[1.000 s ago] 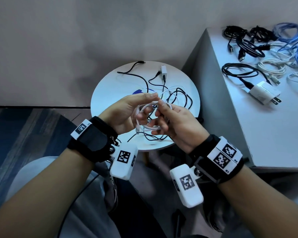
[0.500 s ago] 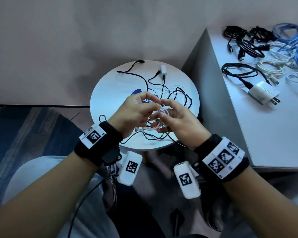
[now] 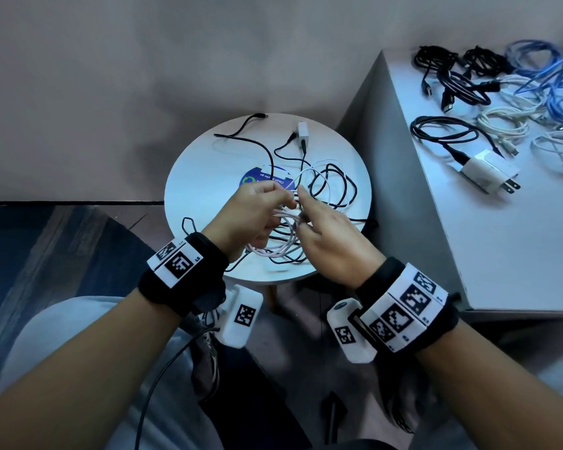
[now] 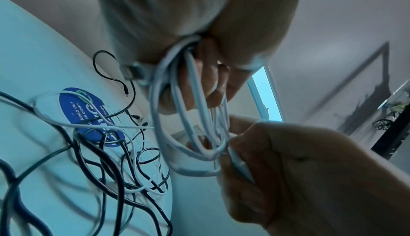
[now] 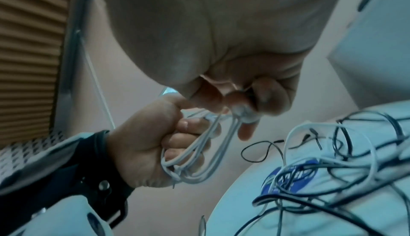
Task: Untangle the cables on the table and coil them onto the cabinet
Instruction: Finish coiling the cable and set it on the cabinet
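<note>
Above the round white table [image 3: 202,177] my left hand [image 3: 257,216] grips a coil of white cable [image 3: 278,250], several loops hanging below the fist [image 4: 193,134] [image 5: 190,162]. My right hand [image 3: 325,235] is close beside it and pinches the same white cable's end [image 5: 244,115] [image 4: 239,164] against the coil. A tangle of black cables [image 3: 332,190] and a thin white one lies on the table behind the hands. The grey cabinet [image 3: 501,254] stands to the right.
On the cabinet lie coiled black cables [image 3: 449,73], blue cables [image 3: 553,76], white cables [image 3: 504,125] and a white plug adapter [image 3: 488,170]. A small white charger [image 3: 303,131] and a blue round sticker [image 3: 260,180] are on the table. My knees are below the table edge.
Both hands have moved slightly away from me over the table. The left hand turned from open-palmed around the coil to a fist; the right hand shifted to the coil's right side.
</note>
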Available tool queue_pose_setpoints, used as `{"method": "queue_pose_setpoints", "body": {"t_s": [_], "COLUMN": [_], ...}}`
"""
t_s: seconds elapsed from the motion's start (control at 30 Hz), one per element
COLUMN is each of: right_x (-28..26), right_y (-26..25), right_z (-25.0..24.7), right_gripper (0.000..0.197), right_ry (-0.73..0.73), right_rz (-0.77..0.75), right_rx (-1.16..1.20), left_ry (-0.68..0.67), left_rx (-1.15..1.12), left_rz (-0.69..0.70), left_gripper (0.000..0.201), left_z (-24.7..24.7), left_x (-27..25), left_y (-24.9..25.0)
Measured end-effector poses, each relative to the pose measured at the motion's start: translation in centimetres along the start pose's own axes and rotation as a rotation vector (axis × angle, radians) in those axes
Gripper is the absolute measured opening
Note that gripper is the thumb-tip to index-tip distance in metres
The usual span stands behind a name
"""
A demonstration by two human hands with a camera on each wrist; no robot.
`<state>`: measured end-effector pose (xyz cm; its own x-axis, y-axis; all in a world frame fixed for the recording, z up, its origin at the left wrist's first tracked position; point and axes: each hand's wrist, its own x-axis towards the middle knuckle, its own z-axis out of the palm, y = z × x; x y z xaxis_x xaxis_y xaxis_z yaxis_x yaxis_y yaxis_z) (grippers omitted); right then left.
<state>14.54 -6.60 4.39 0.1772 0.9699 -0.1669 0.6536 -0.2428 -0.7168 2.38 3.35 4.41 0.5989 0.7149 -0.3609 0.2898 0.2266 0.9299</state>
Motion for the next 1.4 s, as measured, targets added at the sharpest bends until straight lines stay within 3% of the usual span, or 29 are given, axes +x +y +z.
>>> {"method": "queue_pose_setpoints", "body": {"t_s": [0.1,0.23,0.4,0.5,0.6,0.77,0.83,1.0,1.07,1.13,1.2,1.3,1.4], "right_x": [0.0,0.7,1.2,1.0,0.8,0.7,0.7,0.8,0.7,0.5,0.4,0.5,0.6], "right_y": [-0.1,1.0,1.0,0.7,0.4,0.2,0.4,0.9,1.1,1.1,1.2,1.1,1.2], "right_z": [0.2,1.3,1.7,1.3,1.1,1.9,1.8,-0.2,-1.0,-1.3,-1.3,-1.1,-1.5], "right_gripper": [0.026,0.029,0.023,0.023,0.022,0.023,0.022,0.024,0.024,0.029,0.036,0.028,0.023], "right_ry": [0.024,0.085,0.082,0.042,-0.049,-0.039,-0.030,-0.025,-0.007,0.070,0.167,0.321,0.321], "right_rz": [-0.040,-0.069,0.002,0.027,0.041,0.002,0.027,-0.038,-0.081,-0.119,-0.161,-0.306,-0.292], "right_rx": [0.101,0.176,0.688,0.775,0.860,0.673,0.630,0.619,0.450,0.138,-0.025,-0.006,0.073], "left_ry": [0.006,0.010,-0.174,-0.138,-0.006,0.194,0.158,-0.082,-0.086,-0.083,-0.058,0.019,0.143], "left_rx": [-0.053,-0.158,-0.361,-0.314,-0.258,-0.246,-0.233,-0.166,-0.140,-0.072,0.034,0.056,0.068], "left_rz": [-0.033,-0.074,-0.040,0.014,0.041,0.003,0.013,0.053,0.039,0.007,-0.019,0.000,0.040], "left_gripper": [0.024,0.027,0.023,0.024,0.027,0.036,0.035,0.034,0.033,0.036,0.037,0.020,0.018], "left_z": [0.0,-0.6,-2.0,-1.8,-1.2,-0.4,-0.4,-1.1,-1.2,-1.2,-1.1,-1.1,-1.2], "left_x": [-0.1,0.0,0.4,0.4,0.1,0.1,0.1,-0.1,-0.1,0.0,0.2,0.5,0.7], "left_y": [0.2,0.1,-0.4,-0.4,-0.1,-0.5,-0.5,0.2,0.4,0.4,0.2,-0.4,-0.9]}}
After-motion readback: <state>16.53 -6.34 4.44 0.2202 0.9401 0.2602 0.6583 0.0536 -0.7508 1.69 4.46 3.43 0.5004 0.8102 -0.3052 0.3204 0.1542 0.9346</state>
